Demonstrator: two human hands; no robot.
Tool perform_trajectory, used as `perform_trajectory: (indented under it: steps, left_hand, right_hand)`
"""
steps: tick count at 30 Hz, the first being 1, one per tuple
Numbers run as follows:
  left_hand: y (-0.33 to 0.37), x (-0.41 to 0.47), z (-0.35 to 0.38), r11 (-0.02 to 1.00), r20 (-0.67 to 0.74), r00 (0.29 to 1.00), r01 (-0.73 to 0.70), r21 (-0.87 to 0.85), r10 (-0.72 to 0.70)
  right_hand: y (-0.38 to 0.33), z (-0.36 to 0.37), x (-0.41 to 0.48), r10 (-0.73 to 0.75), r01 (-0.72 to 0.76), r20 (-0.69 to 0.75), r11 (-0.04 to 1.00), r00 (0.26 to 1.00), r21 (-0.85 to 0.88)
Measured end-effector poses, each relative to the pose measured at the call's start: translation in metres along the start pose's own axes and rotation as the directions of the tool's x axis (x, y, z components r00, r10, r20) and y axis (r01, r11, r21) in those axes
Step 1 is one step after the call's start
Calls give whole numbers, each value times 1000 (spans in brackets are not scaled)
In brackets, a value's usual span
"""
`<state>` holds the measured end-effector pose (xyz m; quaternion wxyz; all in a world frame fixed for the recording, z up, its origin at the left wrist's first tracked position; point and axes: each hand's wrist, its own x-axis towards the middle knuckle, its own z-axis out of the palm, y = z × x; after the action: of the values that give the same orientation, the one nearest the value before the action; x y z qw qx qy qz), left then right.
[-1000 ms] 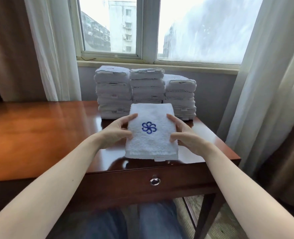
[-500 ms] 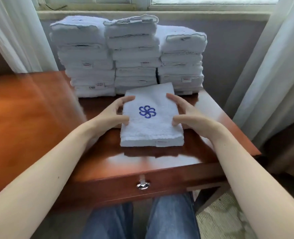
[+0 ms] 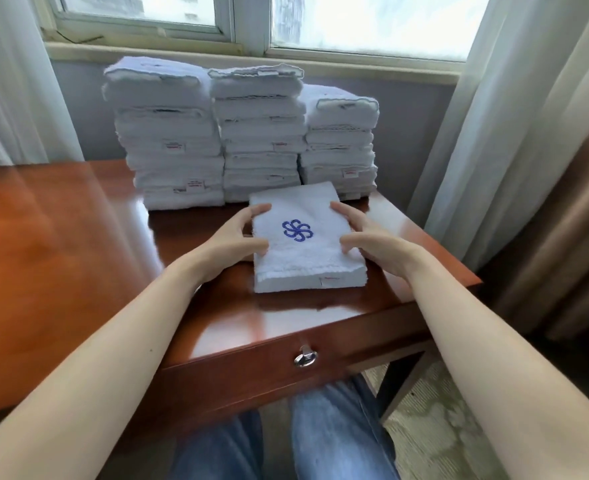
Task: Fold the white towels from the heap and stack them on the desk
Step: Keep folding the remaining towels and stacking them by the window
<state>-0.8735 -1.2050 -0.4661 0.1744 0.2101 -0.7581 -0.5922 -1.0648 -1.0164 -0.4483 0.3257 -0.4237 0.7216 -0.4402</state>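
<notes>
Labels [image 3: 174, 146] on stacks [image 3: 262, 133] unreadable; left hand [image 3: 232, 239] and right hand [image 3: 378, 242] grip towel [image 3: 307, 265].

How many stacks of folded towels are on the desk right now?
3, side by side at the back of the desk: left stack, middle stack, shorter right stack. Others behind could be hidden. One folded towel lies in front.

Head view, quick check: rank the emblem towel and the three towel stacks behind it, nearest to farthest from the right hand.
1. Emblem towel, gripped at its right edge by the right hand.
2. Right stack, just behind the hand.
3. Middle stack, behind and to the left.
4. Left stack, farthest left.
</notes>
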Motion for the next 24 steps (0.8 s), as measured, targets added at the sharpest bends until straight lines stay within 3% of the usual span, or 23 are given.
perform_trajectory:
  steps: [12,19,24]
  left_hand:
    - [-2,1,-3,1000,28,999,-21,-10,22]
    - [-1,-3,1,996,-41,998,-33,87,36]
    - [8,-8,8,990,-70,997,54,128,-45]
  right_hand:
    - [-1,4,-2,31,-31,-3,1000,1000,-7]
    - [13,-16,12,-68,68,106,998,992,4]
    - [22,-28,23,-119,104,192,991,974,86]
